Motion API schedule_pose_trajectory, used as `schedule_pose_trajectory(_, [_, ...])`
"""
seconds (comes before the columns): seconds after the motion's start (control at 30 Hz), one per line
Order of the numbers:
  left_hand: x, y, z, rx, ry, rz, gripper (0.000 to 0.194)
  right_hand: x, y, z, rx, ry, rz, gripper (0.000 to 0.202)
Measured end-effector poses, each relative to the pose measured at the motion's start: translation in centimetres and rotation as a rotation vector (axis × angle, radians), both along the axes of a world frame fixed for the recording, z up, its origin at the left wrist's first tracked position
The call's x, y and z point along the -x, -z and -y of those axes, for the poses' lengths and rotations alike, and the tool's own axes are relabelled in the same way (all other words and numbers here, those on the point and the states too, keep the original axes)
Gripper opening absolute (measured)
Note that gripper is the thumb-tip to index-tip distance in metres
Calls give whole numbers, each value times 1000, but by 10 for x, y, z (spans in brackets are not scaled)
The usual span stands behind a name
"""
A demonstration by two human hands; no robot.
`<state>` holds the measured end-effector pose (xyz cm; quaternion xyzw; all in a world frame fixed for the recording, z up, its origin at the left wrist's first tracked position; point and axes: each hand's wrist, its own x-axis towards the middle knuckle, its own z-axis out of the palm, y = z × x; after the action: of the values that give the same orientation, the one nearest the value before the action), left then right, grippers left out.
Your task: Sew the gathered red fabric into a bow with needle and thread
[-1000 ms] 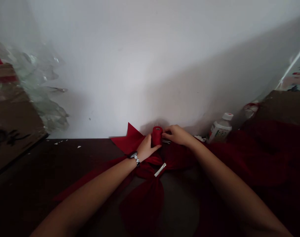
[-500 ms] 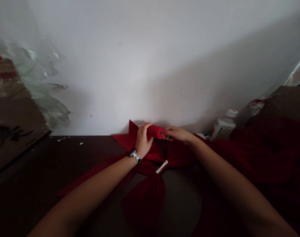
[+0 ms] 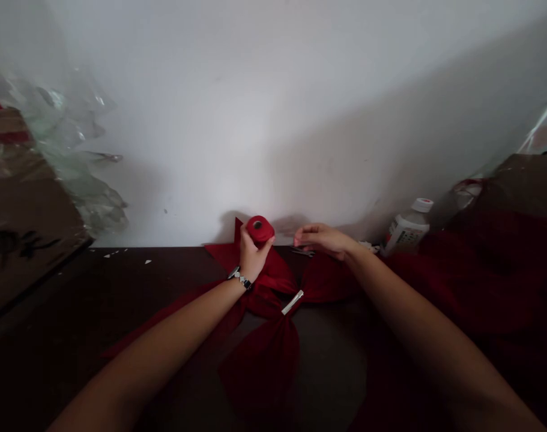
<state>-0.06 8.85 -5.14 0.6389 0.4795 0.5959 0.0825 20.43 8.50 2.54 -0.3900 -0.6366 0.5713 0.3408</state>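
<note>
While the left hand (image 3: 254, 257) clamps a red spool (image 3: 263, 232), the right hand (image 3: 320, 238) hangs, half curled, near a metal tool (image 3: 304, 251); whether it pinches anything cannot be told.

We count one left hand (image 3: 254, 257) and one right hand (image 3: 325, 239), so two hands. One red spool (image 3: 265, 233). One pale clip (image 3: 293, 302). One small metal tool (image 3: 304, 251), near the worktop's (image 3: 174, 273) far edge. One white-capped bottle (image 3: 407, 234), toward the far right corner. Boxes, we get two: one left-edge box (image 3: 32, 195), one right-edge box (image 3: 532, 180). Paper scraps (image 3: 148, 261), far left corner: about six. Red cloth (image 3: 268, 360): several pieces, overlapping, exact count unclear to us.
</note>
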Motion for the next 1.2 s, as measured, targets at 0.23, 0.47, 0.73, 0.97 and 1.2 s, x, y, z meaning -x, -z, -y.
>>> schedule_pose_trajectory(0.23, [-6, -2, 7, 222, 232, -94, 56, -22, -50, 20, -291, 199, -292, 21])
schedule_pose_trajectory(0.47, [-10, -5, 9, 319, 413, -235, 61, -15, -64, 42, -392, 215, -313, 20])
schedule_pose_trajectory(0.73, [-22, -31, 46, 113, 346, -2, 62, 0, -66, 54, -371, 176, -429, 17])
schedule_pose_trajectory(0.97, [-56, -74, 119, 857, 1269, 536, 49, 4, -71, 63, -192, 107, -519, 19])
schedule_pose_trajectory(1.2, [-45, -93, 145, 953, 1518, -43, 51, -66, -114, 70, -370, 492, -626, 12])
